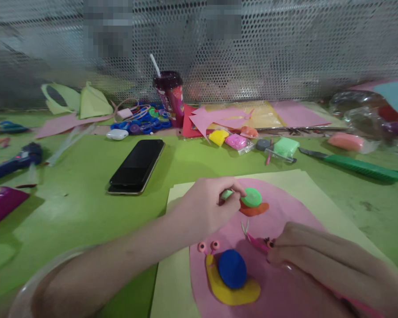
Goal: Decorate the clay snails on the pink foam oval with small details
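My left hand (215,203) reaches over the pink paper shape (285,205), its fingertips closed in a pinch beside a green disc (252,197) on orange clay (255,210). A bit of light green shows behind those fingers; what they grip is hidden. In my right hand (305,249) is a slim pink tool with a forked tip (257,242), pointing at the orange clay. A small eye-like piece (270,243) is at the right fingertips. Nearer me lies a yellow clay snail (234,297) with a blue disc (232,269) as its shell and two pink stalked eyes (215,245).
A smartphone (137,165) and a white earbud case (117,134) lie left of the paper. Behind stand a purple cup with straw (170,99) and wrapped clay packets (236,141). A green cutter knife (361,167) lies right, a blue glue gun (16,161) far left. Perforated metal rises behind.
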A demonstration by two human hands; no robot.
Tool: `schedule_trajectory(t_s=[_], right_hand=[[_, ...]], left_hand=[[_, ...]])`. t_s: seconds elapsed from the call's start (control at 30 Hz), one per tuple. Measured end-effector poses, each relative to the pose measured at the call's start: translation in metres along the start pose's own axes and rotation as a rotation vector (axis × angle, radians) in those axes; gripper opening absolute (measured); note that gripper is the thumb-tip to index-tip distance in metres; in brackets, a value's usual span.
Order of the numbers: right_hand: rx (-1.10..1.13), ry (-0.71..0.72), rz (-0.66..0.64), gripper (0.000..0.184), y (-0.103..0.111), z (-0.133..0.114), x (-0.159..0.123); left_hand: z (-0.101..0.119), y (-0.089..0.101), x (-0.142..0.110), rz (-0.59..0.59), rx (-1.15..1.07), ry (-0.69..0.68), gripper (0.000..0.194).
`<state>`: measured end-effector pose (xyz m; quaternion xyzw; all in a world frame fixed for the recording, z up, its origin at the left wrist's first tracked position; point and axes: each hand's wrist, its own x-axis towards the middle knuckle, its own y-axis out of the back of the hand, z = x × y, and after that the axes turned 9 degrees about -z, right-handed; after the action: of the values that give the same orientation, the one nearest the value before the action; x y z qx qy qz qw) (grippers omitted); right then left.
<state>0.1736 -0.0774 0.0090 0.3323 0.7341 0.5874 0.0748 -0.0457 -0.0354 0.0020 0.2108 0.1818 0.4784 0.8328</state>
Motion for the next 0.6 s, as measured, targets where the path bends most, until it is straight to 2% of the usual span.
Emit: schedule_trajectory(t_s=[0.1,0.17,0.27,0.37,0.4,0.47,0.53,0.6], right_hand=[[0.036,0.076,0.004,0.029,0.000,0.001,-0.001],[0.009,0.069,0.002,0.024,0.005,0.001,0.003],[-0.040,-0.052,0.077,0.014,0.019,0.010,0.013],[-0.226,-0.215,0.156,0.015,0.033,0.041,0.022],[-0.338,-0.217,0.123,0.018,0.036,0.057,0.022],[-0.526,-0.217,-0.031,0.028,0.039,0.091,0.018],[-0.586,-0.154,-0.220,0.036,0.039,0.120,0.011],[-0.576,-0.182,-0.206,0.042,0.039,0.133,0.006]], left_hand=[[0.000,0.000,0.001,0.002,-0.008,0.004,0.018],[0.000,-0.001,0.001,0.014,-0.038,0.001,0.019],[0.000,-0.001,0.001,0.032,-0.125,-0.004,0.023],[0.001,-0.001,0.002,0.048,-0.222,-0.013,0.028],[0.002,-0.001,0.002,0.051,-0.253,-0.016,0.029],[0.004,0.000,0.002,0.055,-0.301,-0.015,0.029],[0.006,0.001,0.002,0.064,-0.334,-0.020,0.028],[0.008,0.002,0.002,0.069,-0.382,-0.039,0.028]])
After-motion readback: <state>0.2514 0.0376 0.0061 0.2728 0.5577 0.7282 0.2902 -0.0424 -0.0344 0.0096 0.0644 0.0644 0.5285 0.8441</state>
